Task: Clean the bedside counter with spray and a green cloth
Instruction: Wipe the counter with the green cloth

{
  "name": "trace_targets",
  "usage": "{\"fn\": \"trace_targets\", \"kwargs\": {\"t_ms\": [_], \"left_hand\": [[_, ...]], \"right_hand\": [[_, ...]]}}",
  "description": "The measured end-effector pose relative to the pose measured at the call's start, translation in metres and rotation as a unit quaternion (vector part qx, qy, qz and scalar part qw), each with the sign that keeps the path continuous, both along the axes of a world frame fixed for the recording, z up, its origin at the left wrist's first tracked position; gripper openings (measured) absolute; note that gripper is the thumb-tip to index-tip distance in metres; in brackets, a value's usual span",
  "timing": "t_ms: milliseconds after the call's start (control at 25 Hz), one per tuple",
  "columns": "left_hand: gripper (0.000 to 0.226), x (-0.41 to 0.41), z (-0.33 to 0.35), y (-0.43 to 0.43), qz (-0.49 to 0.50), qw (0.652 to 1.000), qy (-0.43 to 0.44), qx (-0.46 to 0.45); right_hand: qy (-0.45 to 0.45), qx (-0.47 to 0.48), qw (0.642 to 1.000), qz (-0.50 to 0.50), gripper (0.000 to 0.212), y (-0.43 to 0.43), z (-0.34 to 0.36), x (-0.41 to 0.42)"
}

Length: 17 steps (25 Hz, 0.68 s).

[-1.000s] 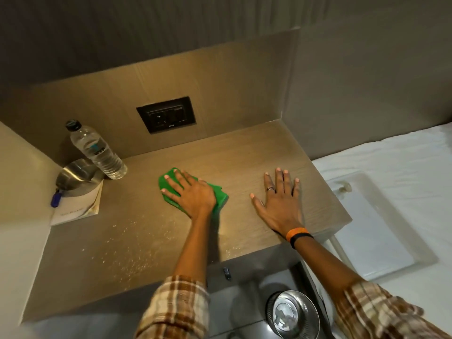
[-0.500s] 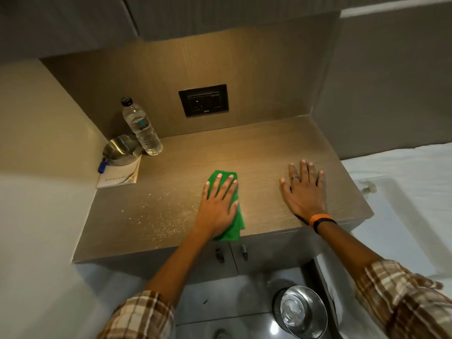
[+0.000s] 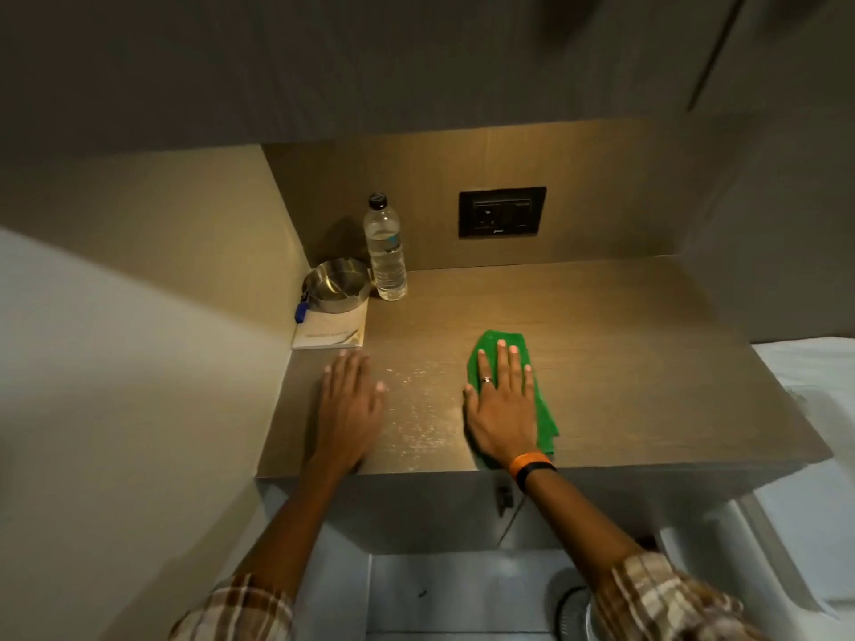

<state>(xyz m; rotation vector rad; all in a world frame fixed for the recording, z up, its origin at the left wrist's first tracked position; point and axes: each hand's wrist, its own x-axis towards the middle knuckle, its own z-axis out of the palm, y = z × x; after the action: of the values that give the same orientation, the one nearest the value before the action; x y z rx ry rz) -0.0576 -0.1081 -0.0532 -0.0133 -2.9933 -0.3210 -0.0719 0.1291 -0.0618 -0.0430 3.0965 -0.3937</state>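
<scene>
The wooden bedside counter (image 3: pixel 647 363) fills the middle of the head view. A green cloth (image 3: pixel 547 416) lies folded on it near the front edge. My right hand (image 3: pixel 502 404), with a ring and an orange wristband, presses flat on the cloth with the fingers pointing to the back wall. My left hand (image 3: pixel 349 404) rests flat and open on the bare counter at the front left, holding nothing. Between the two hands the surface is speckled with white spray droplets (image 3: pixel 416 409). No spray bottle shows in view.
In the back left corner stand a clear water bottle (image 3: pixel 386 252), a metal bowl (image 3: pixel 337 286) and a white booklet (image 3: pixel 331 333). A black socket plate (image 3: pixel 502 212) sits in the back wall. A white bed (image 3: pixel 809 409) borders the counter's right side. A cabinet overhangs above.
The cloth has passed from my left hand to my right hand. My left hand has moved to the counter's left front. The camera view has shifted so the counter sits further right.
</scene>
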Motion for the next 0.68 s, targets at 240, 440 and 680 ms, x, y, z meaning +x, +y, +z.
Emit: {"fn": "trace_targets", "kwargs": {"t_ms": [240,440,680], "left_hand": [[0.066,0.008,-0.022,-0.073,0.033,0.999,0.006,-0.002],[0.064,0.006,-0.025,-0.078,0.03,0.999,-0.002,0.015],[0.06,0.002,-0.029,-0.074,0.047,0.998,-0.029,-0.01]], "right_hand": [[-0.017,0.013,0.997,0.069,0.063,-0.051,0.006,-0.095],[0.015,0.055,0.945,0.323,0.061,-0.038,0.007,-0.067],[-0.002,0.038,0.999,-0.008,0.07,-0.009,-0.013,0.022]]}}
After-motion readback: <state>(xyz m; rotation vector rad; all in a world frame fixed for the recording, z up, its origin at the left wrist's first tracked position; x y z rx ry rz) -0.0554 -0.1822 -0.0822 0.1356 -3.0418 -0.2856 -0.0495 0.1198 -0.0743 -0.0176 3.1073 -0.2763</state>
